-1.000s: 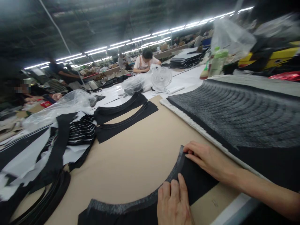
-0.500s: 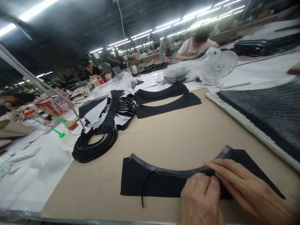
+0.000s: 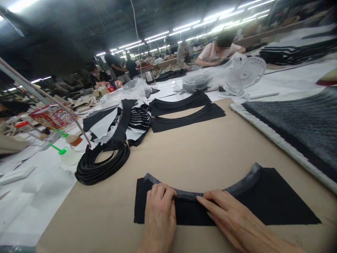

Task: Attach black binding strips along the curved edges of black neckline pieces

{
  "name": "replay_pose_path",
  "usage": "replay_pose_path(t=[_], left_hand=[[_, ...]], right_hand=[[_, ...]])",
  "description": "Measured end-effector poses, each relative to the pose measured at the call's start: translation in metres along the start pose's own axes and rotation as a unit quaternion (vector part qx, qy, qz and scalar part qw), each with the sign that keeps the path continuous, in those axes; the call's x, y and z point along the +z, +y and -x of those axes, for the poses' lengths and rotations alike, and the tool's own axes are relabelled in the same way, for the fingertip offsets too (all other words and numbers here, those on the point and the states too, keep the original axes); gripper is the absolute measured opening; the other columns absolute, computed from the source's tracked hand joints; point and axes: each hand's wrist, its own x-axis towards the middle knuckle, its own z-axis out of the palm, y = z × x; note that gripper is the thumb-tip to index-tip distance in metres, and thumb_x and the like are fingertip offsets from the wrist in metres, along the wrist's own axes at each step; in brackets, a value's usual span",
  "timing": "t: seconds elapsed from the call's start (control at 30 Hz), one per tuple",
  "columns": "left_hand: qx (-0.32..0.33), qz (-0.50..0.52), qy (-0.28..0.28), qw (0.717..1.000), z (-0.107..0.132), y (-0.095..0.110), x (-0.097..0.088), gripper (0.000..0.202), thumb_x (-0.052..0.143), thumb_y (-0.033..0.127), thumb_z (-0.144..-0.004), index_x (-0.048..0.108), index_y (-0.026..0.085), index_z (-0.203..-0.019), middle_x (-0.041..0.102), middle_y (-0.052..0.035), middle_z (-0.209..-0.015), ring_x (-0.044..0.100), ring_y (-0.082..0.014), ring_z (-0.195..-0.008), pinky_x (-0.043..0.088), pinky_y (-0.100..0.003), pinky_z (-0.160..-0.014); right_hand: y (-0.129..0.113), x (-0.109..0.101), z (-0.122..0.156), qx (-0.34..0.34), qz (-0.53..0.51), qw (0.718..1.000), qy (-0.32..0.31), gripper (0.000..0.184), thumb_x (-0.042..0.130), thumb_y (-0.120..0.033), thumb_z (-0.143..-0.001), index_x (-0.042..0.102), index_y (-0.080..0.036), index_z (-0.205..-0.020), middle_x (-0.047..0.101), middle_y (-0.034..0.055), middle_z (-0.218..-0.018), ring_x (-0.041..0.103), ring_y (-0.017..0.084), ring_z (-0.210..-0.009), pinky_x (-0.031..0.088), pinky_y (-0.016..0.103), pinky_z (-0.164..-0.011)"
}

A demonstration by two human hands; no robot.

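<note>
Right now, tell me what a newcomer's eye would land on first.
Front and centre, the left hand and right hand press on the grey curved edge of a black fabric piece on the tan table. Back left lies a coil of black strips; farther back stands a white fan.

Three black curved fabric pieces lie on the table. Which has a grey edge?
The nearest piece, under the left hand and right hand: grey trim follows its curve. The two pieces by the fan are plain black.

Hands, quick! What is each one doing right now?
Left hand: fingers curled on the grey edge of the black fabric piece; grip cannot be told.
Right hand: open, fingertips flat on the same edge.
</note>
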Motion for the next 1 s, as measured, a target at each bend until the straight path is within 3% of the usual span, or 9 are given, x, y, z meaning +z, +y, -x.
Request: replay_pose_path(t=[0.1, 0.17, 0.3, 0.4, 0.53, 0.77, 1.0], left_hand=[[0.043, 0.003, 0.019, 0.999, 0.003, -0.003, 0.002, 0.028, 0.038, 0.005, -0.088, 0.060, 0.021, -0.081, 0.061, -0.0010, -0.084, 0.054, -0.0178, -0.084, 0.038, -0.032, -0.075], [0.042, 0.023, -0.008, 0.999, 0.004, -0.004, -0.001, 0.027, 0.040, 0.007, -0.088, 0.062, 0.022, -0.089, 0.062, -0.0003, -0.086, 0.055, -0.0167, -0.084, 0.040, -0.032, -0.078], [-0.088, 0.113, -0.095, 0.985, -0.004, -0.004, -0.017, 0.025, 0.054, 0.027, -0.086, 0.062, 0.027, -0.109, 0.064, 0.0015, -0.083, 0.056, -0.0185, -0.086, 0.041, -0.033, -0.085], [-0.162, 0.168, -0.144, 0.962, -0.016, -0.004, -0.028, 0.027, 0.050, 0.043, -0.087, 0.067, 0.025, -0.097, 0.065, -0.0001, -0.084, 0.057, -0.0201, -0.089, 0.041, -0.032, -0.083], [-0.174, 0.171, -0.175, 0.954, -0.028, -0.007, -0.030, 0.021, 0.052, 0.033, -0.082, 0.067, 0.020, -0.076, 0.064, 0.0006, -0.074, 0.056, -0.0176, -0.078, 0.040, -0.028, -0.074], [-0.166, 0.066, -0.189, 0.966, -0.038, -0.009, -0.023, 0.012, 0.052, 0.022, -0.076, 0.064, 0.021, -0.078, 0.058, 0.0042, -0.067, 0.053, -0.0152, -0.071, 0.033, -0.031, -0.079], [-0.161, 0.014, -0.182, 0.970, -0.040, -0.008, -0.020, 0.007, 0.054, 0.019, -0.075, 0.058, 0.023, -0.079, 0.060, 0.0025, -0.077, 0.050, -0.0179, -0.082, 0.025, -0.036, -0.086]], right_hand=[[0.000, -0.002, -0.001, -0.011, 0.017, 1.000, -0.011, 0.048, 0.037, 0.001, -0.073, 0.059, -0.018, -0.112, 0.066, 0.0077, -0.096, 0.063, 0.019, -0.081, 0.057, 0.031, -0.073], [0.001, -0.002, -0.001, -0.015, 0.024, 0.999, -0.015, 0.051, 0.037, 0.002, -0.071, 0.059, -0.016, -0.114, 0.066, 0.0074, -0.095, 0.063, 0.019, -0.082, 0.056, 0.032, -0.073], [0.004, 0.003, 0.003, -0.013, 0.032, 0.999, -0.029, 0.054, 0.039, 0.003, -0.071, 0.059, -0.017, -0.117, 0.066, 0.0066, -0.097, 0.062, 0.019, -0.083, 0.055, 0.033, -0.076], [0.006, 0.006, 0.004, -0.016, 0.038, 0.999, -0.024, 0.056, 0.039, 0.004, -0.070, 0.060, -0.017, -0.117, 0.066, 0.0067, -0.100, 0.061, 0.020, -0.087, 0.053, 0.033, -0.078], [0.006, 0.004, 0.001, -0.025, 0.037, 0.999, -0.019, 0.054, 0.038, 0.004, -0.071, 0.061, -0.017, -0.116, 0.066, 0.0068, -0.099, 0.061, 0.019, -0.085, 0.053, 0.032, -0.078], [0.011, 0.008, 0.003, -0.034, 0.027, 0.999, -0.029, 0.049, 0.039, 0.002, -0.077, 0.060, -0.015, -0.118, 0.063, 0.0069, -0.097, 0.058, 0.018, -0.085, 0.051, 0.031, -0.078], [0.010, 0.012, 0.007, -0.033, 0.049, 0.998, -0.004, 0.051, 0.037, 0.004, -0.076, 0.061, -0.017, -0.116, 0.063, 0.0045, -0.096, 0.056, 0.017, -0.084, 0.049, 0.031, -0.080]])
